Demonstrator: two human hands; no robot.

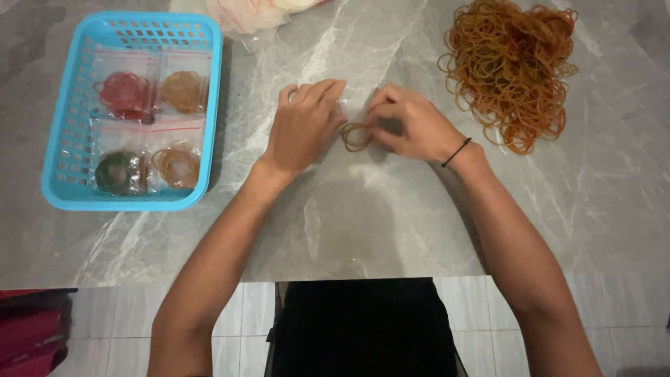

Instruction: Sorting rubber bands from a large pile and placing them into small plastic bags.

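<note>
The left hand [305, 126] is lying on the grey marbled stone table [391, 216], its fingers together and pressing down a small clear plastic bag [340, 112] (barely visible under them). The right hand [412, 126] is pinching a small bunch of tan rubber bands [354, 137] between thumb and fingertips, just beside the left hand. A big loose heap of orange-brown rubber bands [511, 66] is sitting to the right; a light blue plastic basket [66, 136] with four filled bags is standing at the left.
</note>
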